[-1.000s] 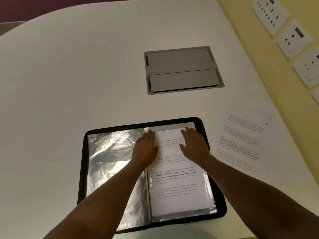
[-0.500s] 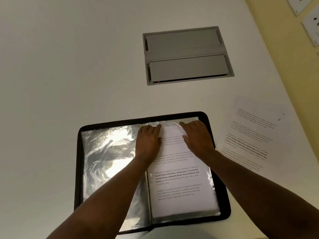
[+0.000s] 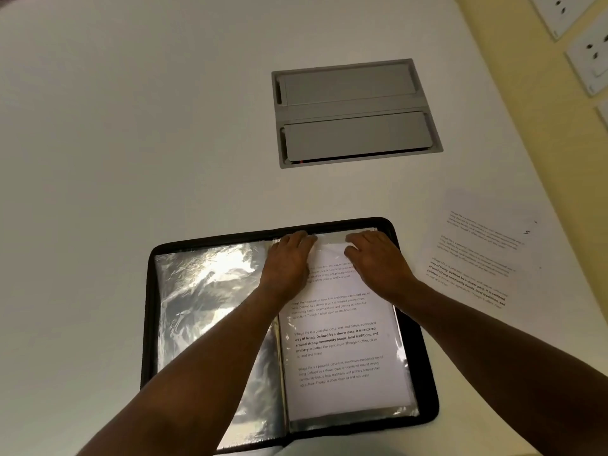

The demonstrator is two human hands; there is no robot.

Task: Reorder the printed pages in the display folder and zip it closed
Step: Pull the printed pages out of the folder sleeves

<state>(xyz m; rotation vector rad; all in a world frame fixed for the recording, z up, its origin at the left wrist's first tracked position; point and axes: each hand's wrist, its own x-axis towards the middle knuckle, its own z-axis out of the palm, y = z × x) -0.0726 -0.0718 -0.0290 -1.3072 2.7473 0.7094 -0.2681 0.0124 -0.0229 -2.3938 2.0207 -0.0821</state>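
A black zip display folder (image 3: 148,324) lies open on the white table. Its left side shows empty shiny plastic sleeves (image 3: 210,307). On the right side a printed page (image 3: 342,353) sits in a clear sleeve. My left hand (image 3: 286,264) rests flat on the sleeve's top left corner by the spine. My right hand (image 3: 375,261) lies flat on the top right part, fingertips at the sleeve's upper edge. Loose printed pages (image 3: 477,255) lie on the table to the right of the folder.
A grey recessed cable hatch (image 3: 355,113) is set into the table beyond the folder. A yellow wall with white sockets (image 3: 589,57) runs along the right. The table edge runs close behind the loose pages.
Both hands have slid up the page toward the sleeve's top edge. The view has tilted down and nearer to the folder.
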